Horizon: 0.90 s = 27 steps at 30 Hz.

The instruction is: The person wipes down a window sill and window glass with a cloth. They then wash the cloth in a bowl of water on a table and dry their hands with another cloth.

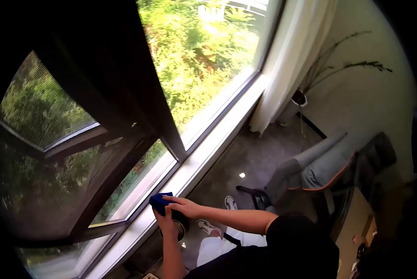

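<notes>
A folded dark-blue cloth (159,202) is held between my two hands, above the white windowsill. My right hand (184,207) reaches in from the right, its fingers closed over the cloth's near side. From below, my left hand (166,222) grips the cloth's lower edge with the thumb raised. The hands are close together. Part of the cloth is covered by the fingers. Just left of the hands stands the dark frame of an opened window sash (115,186).
The white windowsill (203,160) runs diagonally beside the large window (203,69). A round dark container (179,231) is partly hidden below my arms. A grey chair (306,169), a white curtain (290,60) and a potted plant (292,104) are to the right.
</notes>
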Each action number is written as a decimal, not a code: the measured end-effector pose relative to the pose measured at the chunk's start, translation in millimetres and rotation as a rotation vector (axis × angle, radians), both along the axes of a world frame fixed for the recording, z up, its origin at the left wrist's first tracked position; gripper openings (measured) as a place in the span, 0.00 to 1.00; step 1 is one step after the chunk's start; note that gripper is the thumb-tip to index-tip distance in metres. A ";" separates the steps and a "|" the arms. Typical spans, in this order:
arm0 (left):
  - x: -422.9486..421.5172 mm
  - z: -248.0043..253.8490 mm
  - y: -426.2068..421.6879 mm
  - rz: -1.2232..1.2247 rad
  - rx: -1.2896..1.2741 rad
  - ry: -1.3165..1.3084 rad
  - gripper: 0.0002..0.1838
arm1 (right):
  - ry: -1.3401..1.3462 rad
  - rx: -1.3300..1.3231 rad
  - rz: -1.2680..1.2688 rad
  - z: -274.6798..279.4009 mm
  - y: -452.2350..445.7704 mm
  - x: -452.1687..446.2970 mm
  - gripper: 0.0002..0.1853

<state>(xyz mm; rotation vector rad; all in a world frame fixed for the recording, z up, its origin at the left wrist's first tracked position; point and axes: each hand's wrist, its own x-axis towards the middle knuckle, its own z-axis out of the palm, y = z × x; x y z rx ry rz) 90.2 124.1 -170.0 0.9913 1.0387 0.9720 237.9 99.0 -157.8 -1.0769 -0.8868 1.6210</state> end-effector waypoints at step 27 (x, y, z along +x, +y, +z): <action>585.8 95.6 -159.3 -1.491 0.664 0.461 0.18 | 1.036 -0.747 -1.711 -176.2 -426.0 172.8 0.33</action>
